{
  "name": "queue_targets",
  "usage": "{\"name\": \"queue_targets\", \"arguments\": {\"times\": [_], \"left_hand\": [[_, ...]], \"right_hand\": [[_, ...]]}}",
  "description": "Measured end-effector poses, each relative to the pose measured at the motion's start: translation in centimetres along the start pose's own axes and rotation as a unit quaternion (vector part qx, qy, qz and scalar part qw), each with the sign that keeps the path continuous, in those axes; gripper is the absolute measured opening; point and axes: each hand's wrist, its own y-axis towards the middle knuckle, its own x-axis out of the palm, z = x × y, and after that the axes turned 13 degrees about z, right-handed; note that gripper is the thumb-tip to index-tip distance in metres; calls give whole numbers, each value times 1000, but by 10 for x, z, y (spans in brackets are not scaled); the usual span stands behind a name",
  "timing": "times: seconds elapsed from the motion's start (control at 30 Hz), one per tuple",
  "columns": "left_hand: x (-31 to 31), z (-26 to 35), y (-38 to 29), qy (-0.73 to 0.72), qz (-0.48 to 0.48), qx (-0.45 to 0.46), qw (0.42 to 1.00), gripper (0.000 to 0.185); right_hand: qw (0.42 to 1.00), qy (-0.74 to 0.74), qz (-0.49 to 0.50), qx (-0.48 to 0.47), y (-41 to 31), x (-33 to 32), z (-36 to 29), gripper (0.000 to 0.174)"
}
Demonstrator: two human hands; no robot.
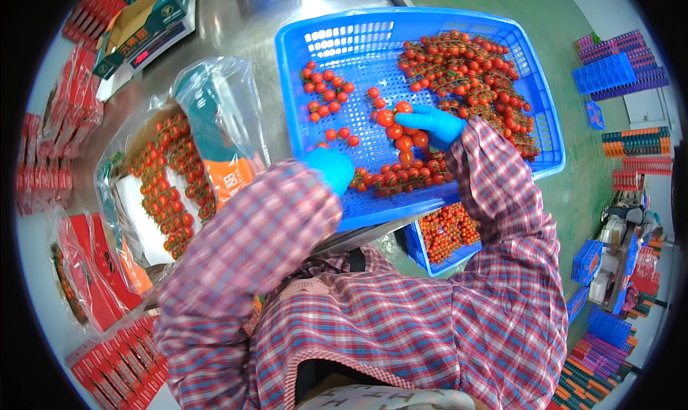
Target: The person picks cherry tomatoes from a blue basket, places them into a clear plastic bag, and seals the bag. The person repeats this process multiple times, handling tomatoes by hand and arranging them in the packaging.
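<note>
A blue plastic basket (pixel 416 12) with perforated walls lies before me, holding a heap of cherry tomatoes on the vine (pixel 462 66) at its right side. Between thumb and fingers, my right hand (pixel 435 125) in a blue glove grips a truss of cherry tomatoes (pixel 403 136) over the basket's middle. My left hand (pixel 330 168), also gloved in blue, is low over the basket's near left part; its fingers are mostly hidden, and whether it holds anything is unclear. Small tomato clusters (pixel 328 90) lie at the basket's left, and more trusses (pixel 408 178) along its near side.
Left of the basket, an open carton with a plastic liner (pixel 217 114) holds tomato trusses (pixel 166 195) on the metal table (pixel 231 28). An empty-looking carton (pixel 145 23) rests on a scale at the upper left. Below the table edge stands another blue crate (pixel 457 257) of tomatoes.
</note>
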Motion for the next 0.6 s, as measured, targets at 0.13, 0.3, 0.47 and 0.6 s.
{"name": "queue_targets", "arguments": {"times": [0.13,0.3,0.47,0.6], "left_hand": [[67,13,82,-55,-49,-107,991,22],[99,7,104,-29,-54,-103,993,20],[52,-9,84,-138,-14,-119,983,23],[-11,-5,46,-641,20,-189,743,33]], "right_hand": [[932,353,-88,-2,-61,9,1,72],[843,494,-203,-70,-94,1,18,74],[883,418,-93,-193,-117,-4,26,68],[867,442,-19,-230,-127,17,32,77]]}}
